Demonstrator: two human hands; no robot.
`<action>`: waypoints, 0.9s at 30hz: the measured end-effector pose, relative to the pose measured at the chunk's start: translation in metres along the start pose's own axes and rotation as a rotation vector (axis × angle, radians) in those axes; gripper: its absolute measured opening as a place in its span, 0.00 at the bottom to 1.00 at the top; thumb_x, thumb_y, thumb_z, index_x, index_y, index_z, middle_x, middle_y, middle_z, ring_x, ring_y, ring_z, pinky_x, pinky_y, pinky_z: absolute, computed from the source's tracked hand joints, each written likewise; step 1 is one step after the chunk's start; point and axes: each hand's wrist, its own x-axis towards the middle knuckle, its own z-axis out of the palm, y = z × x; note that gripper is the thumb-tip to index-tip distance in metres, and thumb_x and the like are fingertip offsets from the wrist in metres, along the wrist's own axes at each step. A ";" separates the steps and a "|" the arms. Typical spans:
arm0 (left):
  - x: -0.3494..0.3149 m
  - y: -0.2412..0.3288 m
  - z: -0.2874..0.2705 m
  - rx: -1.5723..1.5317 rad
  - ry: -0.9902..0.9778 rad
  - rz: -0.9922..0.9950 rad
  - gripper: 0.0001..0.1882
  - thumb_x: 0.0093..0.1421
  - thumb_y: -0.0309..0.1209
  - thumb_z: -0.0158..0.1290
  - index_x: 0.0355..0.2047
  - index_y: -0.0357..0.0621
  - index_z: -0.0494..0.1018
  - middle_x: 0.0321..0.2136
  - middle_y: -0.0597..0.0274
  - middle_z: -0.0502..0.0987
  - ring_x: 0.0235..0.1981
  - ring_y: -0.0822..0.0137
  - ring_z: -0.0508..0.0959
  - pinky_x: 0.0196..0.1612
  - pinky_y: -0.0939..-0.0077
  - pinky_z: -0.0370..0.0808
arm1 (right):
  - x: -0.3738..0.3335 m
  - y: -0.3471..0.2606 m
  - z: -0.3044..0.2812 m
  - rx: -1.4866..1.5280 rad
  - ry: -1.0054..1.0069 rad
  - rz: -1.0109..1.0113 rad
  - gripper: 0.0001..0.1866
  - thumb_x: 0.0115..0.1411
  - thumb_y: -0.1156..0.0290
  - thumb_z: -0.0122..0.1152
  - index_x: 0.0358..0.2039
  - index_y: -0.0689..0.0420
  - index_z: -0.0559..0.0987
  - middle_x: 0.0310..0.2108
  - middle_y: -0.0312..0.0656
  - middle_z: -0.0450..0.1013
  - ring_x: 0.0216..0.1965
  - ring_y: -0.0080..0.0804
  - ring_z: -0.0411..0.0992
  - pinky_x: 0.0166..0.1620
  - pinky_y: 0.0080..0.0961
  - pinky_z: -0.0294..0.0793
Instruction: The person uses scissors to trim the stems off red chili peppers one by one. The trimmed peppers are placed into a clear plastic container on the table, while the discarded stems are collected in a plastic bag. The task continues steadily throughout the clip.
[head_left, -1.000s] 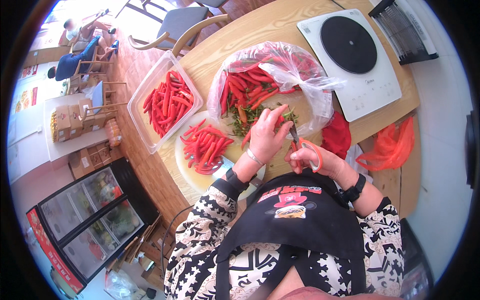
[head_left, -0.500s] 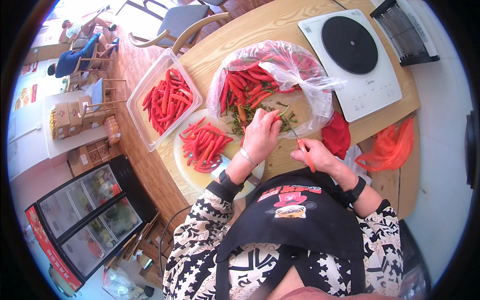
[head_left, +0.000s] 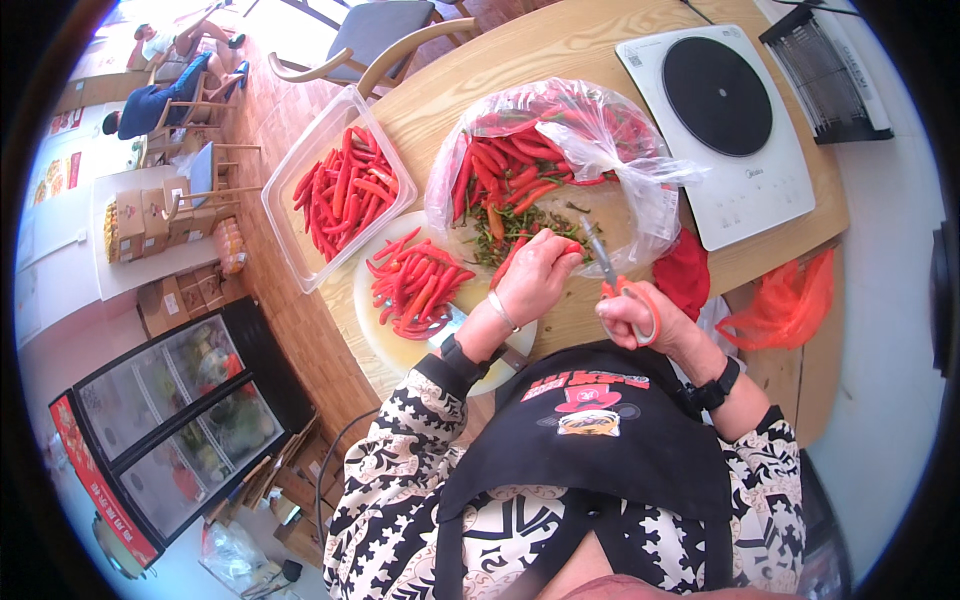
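A clear tub (head_left: 300, 215) and a white plate (head_left: 385, 335) hold red chillies; an open plastic bag (head_left: 640, 160) on the worktop (head_left: 560, 45) holds more. Left hand (head_left: 535, 280) fingers pinch one chilli (head_left: 512, 258) shut at the bag's mouth — right hand (head_left: 635, 318) fingers are curled through orange-handled scissors (head_left: 615, 280).

Red chili pepper (head_left: 510, 262) sits pinched at centre frame, its tip slanting up right. Orange-handled scissors (head_left: 612, 275) just right of it, blades pointing up-left toward the chili.

Tight room between my hands.
I'm seeing the plastic bag (head_left: 560, 150) blocking ahead, the plate (head_left: 385, 330) crowding left, and bare table (head_left: 560, 330) lying open between.
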 end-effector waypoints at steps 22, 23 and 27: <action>0.007 0.006 -0.046 -0.865 0.187 -0.442 0.07 0.67 0.32 0.52 0.33 0.42 0.75 0.26 0.62 0.80 0.18 0.80 0.72 0.19 0.86 0.62 | 0.011 0.020 0.021 -0.208 -0.031 0.032 0.13 0.60 0.62 0.59 0.31 0.61 0.76 0.23 0.34 0.71 0.25 0.20 0.71 0.31 0.20 0.72; 0.001 0.005 -0.041 -0.930 0.189 -0.448 0.07 0.66 0.31 0.52 0.33 0.42 0.75 0.26 0.61 0.80 0.18 0.79 0.72 0.19 0.86 0.62 | 0.013 0.017 0.024 -0.208 -0.021 0.021 0.13 0.60 0.62 0.59 0.31 0.61 0.76 0.24 0.33 0.71 0.25 0.20 0.72 0.31 0.20 0.72; -0.017 0.007 -0.020 -1.133 0.233 -0.437 0.05 0.66 0.29 0.51 0.40 0.42 0.72 0.31 0.57 0.81 0.19 0.77 0.73 0.19 0.85 0.63 | 0.020 0.012 0.030 -0.239 0.043 0.011 0.13 0.60 0.62 0.60 0.33 0.61 0.76 0.25 0.33 0.70 0.26 0.20 0.71 0.31 0.20 0.72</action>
